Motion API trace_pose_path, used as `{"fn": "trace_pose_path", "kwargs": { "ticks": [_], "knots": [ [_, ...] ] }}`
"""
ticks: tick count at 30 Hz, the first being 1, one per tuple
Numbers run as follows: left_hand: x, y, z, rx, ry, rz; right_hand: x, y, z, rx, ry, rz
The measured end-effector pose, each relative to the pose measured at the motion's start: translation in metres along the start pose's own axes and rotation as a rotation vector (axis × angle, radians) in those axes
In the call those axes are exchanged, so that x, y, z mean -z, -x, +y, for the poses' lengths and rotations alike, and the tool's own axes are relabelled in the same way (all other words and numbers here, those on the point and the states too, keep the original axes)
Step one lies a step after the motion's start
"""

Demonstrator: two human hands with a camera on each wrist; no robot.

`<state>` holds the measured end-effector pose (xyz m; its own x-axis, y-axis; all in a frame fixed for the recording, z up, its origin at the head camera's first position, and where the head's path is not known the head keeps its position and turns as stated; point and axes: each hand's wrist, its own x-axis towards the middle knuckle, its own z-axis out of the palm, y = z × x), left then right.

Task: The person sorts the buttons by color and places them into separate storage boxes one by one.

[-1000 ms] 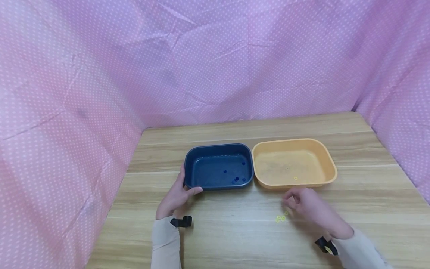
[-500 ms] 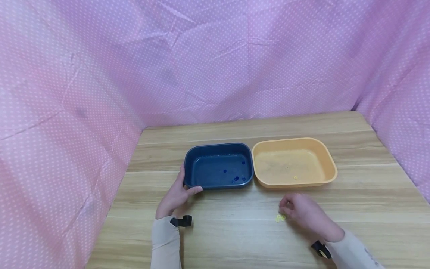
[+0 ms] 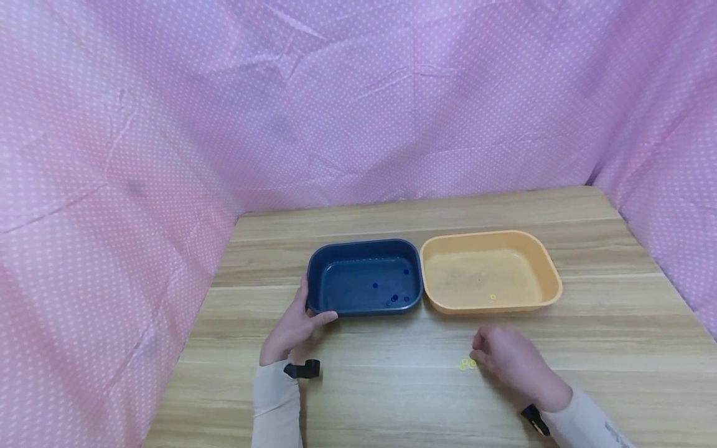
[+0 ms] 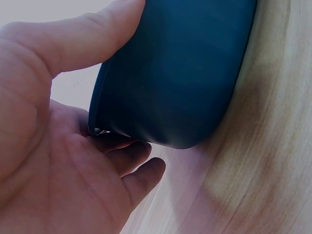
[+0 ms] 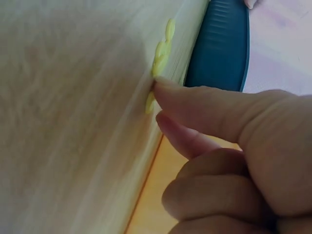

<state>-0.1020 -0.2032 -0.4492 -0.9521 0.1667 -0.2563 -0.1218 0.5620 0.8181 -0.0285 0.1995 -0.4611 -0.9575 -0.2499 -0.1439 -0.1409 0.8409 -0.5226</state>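
Note:
My left hand (image 3: 292, 326) holds the dark blue plastic bin (image 3: 358, 313) at its near left corner. In the left wrist view the thumb lies along the bin's (image 4: 180, 73) rim and the other fingers bend against its end wall. My right hand (image 3: 512, 361) is low over the table beside several small yellow rings (image 3: 464, 363). The right wrist view has the thumb and forefinger tips a little apart, right at one yellow ring (image 5: 149, 103), with the other fingers curled in. More yellow rings (image 5: 160, 56) lie just past the thumb.
A yellow-orange bin (image 3: 546, 298) stands against the blue bin's right side, with one yellow ring (image 3: 493, 297) in it. Several small dark blue pieces (image 3: 394, 298) lie inside the blue bin. Pink dotted cloth (image 3: 358, 124) hangs behind the wooden table (image 3: 381, 398).
My right hand has come down from near the orange bin's front edge to the yellow rings, then shifted slightly right. The left hand and both bins stay in place.

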Motion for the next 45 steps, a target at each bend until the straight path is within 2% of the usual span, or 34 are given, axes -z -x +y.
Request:
{"fn": "trace_pose_path", "kwargs": {
  "ticks": [7,14,20,23,35,45],
  "knots": [
    [-0.001,0.000,0.001,-0.002,0.005,0.004,-0.002,0.005,-0.003,0.050,0.127,0.067],
    [-0.001,-0.001,0.001,0.000,-0.009,0.003,-0.006,0.013,-0.009,0.104,0.270,0.095],
    [0.000,-0.002,0.002,-0.006,-0.009,0.001,-0.015,0.018,-0.010,0.205,0.419,0.199],
    [0.000,-0.002,0.002,-0.005,-0.004,0.001,-0.019,0.018,-0.011,0.249,0.454,0.249],
    [0.001,0.000,0.003,0.011,-0.006,0.003,-0.022,0.018,-0.013,0.264,0.472,0.264],
    [0.001,-0.002,0.000,-0.010,-0.006,0.002,-0.022,0.018,-0.012,0.251,0.453,0.273]
  ]
}}
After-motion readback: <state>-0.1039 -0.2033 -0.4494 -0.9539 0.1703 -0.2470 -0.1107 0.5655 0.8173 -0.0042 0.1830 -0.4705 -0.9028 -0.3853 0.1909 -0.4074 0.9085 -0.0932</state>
